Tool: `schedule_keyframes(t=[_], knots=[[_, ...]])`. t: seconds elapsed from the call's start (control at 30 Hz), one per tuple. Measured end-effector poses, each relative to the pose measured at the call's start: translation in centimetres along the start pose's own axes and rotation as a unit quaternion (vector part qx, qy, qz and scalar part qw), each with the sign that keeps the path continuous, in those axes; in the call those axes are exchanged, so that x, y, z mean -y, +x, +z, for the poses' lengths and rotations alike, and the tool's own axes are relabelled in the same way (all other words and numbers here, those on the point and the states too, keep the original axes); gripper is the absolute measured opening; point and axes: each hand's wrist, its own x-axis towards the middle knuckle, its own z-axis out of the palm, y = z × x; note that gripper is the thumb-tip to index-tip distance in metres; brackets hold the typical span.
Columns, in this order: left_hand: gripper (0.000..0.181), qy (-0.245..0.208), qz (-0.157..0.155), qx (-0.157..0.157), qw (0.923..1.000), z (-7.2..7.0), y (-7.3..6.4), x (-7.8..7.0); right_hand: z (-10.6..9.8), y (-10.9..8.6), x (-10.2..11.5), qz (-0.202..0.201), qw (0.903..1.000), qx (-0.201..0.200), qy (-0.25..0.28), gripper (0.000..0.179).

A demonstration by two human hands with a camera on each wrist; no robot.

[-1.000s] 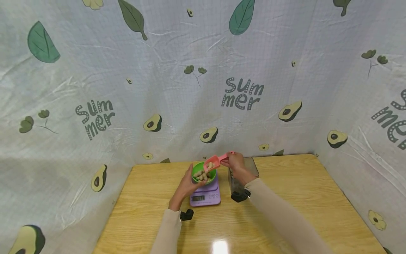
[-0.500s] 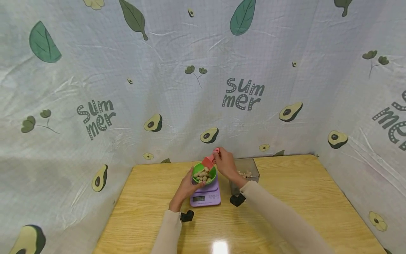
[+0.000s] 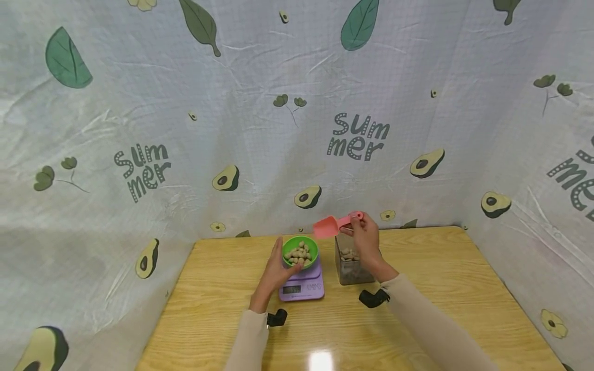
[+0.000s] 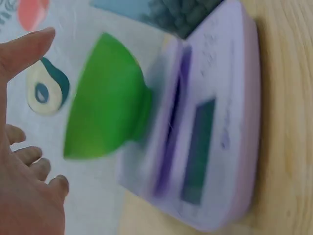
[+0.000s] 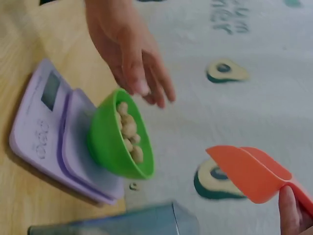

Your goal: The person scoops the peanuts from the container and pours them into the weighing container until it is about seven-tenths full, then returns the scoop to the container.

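In the head view a green bowl (image 3: 293,242) with peanuts (image 3: 299,254) in it stands on a purple kitchen scale (image 3: 301,292). My left hand (image 3: 274,272) is beside the bowl, thumb and fingers spread about its near left side. The left wrist view shows a gap between those fingers (image 4: 29,155) and the bowl's wall (image 4: 105,103). My right hand (image 3: 367,241) pinches the handle of a pink scoop (image 3: 327,228) in the air, right of the bowl. No peanuts show on the scoop (image 5: 244,171).
Just right of the scale stands a see-through grey bin (image 3: 355,276) with more peanuts, partly behind my right hand. The wooden table (image 3: 223,288) ends at a patterned curtain (image 3: 260,154) at the back and sides.
My right hand has tipped the scoop over the bowl, and its peanuts have dropped in. It has then carried the scoop up and right, towards the bin. The left hand has stayed beside the bowl.
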Motion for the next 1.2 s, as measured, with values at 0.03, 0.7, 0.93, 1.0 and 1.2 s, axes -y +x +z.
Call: schedule_keyframes(t=[0.03, 0.7, 0.93, 1.0, 1.2], knots=[[0.106, -0.004, 0.006, -0.005, 1.0, 0.0, -0.1, -0.5, -0.8, 0.0, 0.0, 0.031, 0.9993, -0.01, 0.02, 0.031], [0.109, 0.02, 0.072, 0.101, 0.992, 6.3, 1.8, -8.1, -7.6, 0.2, -0.6, -0.038, 0.971, 0.033, -0.234, 0.031], [0.112, -0.014, 0.073, 0.128, 0.9891, 8.2, 2.8, -7.6, -7.1, 0.7, -2.1, -0.077, 0.9422, 0.063, -0.32, 0.02], [0.114, -0.021, 0.069, 0.141, 0.9874, 8.6, 3.1, -7.3, -6.9, 0.9, -2.5, -0.091, 0.9313, 0.065, -0.347, 0.019], [0.113, -0.039, 0.061, 0.163, 0.984, 9.1, 3.6, -6.7, -6.3, 1.8, -4.2, -0.136, 0.891, 0.083, -0.425, 0.014]])
